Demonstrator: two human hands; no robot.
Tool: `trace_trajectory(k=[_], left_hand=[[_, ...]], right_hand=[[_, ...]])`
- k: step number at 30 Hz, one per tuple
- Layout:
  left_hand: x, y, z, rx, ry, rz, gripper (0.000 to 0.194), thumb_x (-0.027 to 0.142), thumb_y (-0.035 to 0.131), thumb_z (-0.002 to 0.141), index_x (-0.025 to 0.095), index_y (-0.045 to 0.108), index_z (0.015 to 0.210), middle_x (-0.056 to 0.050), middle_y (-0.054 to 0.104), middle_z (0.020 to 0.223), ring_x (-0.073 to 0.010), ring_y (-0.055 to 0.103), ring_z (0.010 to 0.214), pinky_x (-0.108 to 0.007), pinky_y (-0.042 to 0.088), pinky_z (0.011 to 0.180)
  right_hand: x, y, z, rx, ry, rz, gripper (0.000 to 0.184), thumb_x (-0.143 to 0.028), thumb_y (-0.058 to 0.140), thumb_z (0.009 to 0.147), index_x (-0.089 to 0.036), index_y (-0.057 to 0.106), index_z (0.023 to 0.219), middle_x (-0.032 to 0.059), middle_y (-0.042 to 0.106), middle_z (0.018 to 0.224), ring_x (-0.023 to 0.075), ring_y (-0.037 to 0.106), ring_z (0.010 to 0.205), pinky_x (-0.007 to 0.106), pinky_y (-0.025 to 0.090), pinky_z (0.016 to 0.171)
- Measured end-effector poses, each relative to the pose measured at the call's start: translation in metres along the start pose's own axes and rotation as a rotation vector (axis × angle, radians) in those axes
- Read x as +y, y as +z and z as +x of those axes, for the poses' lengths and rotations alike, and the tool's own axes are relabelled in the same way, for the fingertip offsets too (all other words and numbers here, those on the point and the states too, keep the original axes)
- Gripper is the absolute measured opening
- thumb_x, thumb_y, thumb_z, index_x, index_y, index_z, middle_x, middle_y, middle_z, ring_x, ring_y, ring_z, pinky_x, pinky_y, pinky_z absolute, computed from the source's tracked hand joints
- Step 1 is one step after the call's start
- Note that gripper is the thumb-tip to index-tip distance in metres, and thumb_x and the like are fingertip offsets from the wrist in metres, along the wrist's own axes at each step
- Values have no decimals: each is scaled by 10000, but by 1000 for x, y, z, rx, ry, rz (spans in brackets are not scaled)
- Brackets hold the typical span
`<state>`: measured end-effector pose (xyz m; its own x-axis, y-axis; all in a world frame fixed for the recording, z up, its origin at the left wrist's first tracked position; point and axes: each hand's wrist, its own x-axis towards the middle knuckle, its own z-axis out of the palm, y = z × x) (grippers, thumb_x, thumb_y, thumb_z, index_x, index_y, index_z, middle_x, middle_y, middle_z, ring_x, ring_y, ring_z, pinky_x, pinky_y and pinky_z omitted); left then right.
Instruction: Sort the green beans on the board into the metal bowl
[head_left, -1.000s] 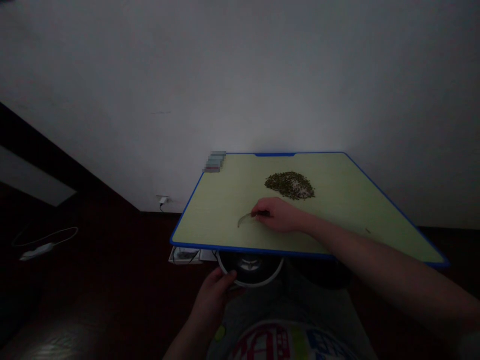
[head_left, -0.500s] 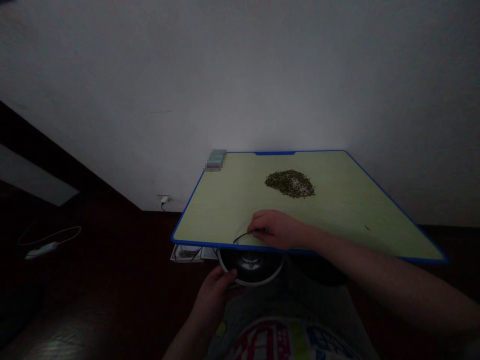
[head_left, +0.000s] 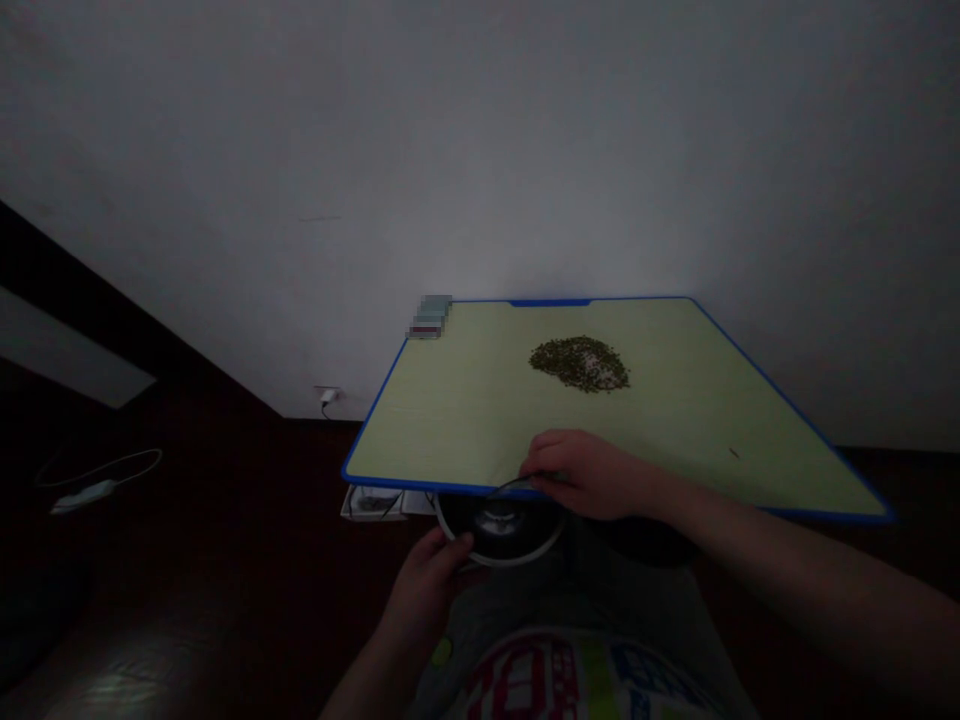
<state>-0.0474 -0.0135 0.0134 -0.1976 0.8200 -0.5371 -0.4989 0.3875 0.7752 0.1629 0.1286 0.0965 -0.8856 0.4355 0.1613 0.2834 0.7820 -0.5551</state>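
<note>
My right hand (head_left: 574,472) is closed on a thin, dark, curved strip (head_left: 510,485), too dim for me to tell its kind. The strip's free end reaches past the front edge of the pale yellow-green table (head_left: 435,420), over a bowl (head_left: 525,555). Light-rimmed and dark inside, that bowl sits below the table edge, partly hidden by it. My left hand (head_left: 431,575) grips its left rim, thumb on top. Beyond my right hand lies a pile of small green-brown grains (head_left: 574,362) with whitish ones mixed in on its right side.
A blue border (head_left: 757,362) runs round the tabletop. A blurred stack (head_left: 430,316) occupies the far left corner, and a small brown sliver (head_left: 734,453) lies at right. Below left are a white box (head_left: 373,503), a plugged charger (head_left: 328,396) and a power strip (head_left: 84,497) on the floor.
My right hand has drawn the curved strip from the tabletop toward me, over the front edge above the bowl. My left hand stays on the bowl's rim.
</note>
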Motion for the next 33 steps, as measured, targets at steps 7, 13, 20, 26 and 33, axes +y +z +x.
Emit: trace_trajectory(k=[7,13,20,26,33], left_hand=[[-4,-7,8,-53,-52,-23,326,315,803,679,146,745,952,-125,814,945,-323,737,941,-393,574,772],[-7,-8,10,-78,-59,-2,336,303,800,696,136,746,982,-130,812,966,-317,742,931,-386,582,762],[-5,-4,6,-110,-111,-70,314,261,787,717,149,740,1006,-123,811,991,-310,739,958,-388,588,768],[-9,-3,10,-66,-114,-30,357,275,826,663,149,747,988,-124,815,968,-319,744,948,-387,591,761],[-12,1,9,21,-125,-59,369,255,849,601,144,747,937,-134,818,927,-357,740,971,-416,592,776]], right_hand=[[2,-20,-30,81,118,-1,206,-193,516,907,-164,708,975,76,668,876,172,615,800,291,468,731],[12,-24,-54,153,232,-23,191,-245,525,905,-170,700,924,77,677,843,184,608,770,301,462,691],[37,-34,-89,319,389,-82,212,-289,536,884,-181,706,950,67,686,815,185,620,718,305,482,652],[67,-38,-101,475,572,-141,250,-313,529,855,-179,714,957,87,726,891,212,667,761,327,513,685],[91,-49,-98,505,640,-315,289,-252,494,855,-154,720,1007,113,727,947,231,668,823,344,506,750]])
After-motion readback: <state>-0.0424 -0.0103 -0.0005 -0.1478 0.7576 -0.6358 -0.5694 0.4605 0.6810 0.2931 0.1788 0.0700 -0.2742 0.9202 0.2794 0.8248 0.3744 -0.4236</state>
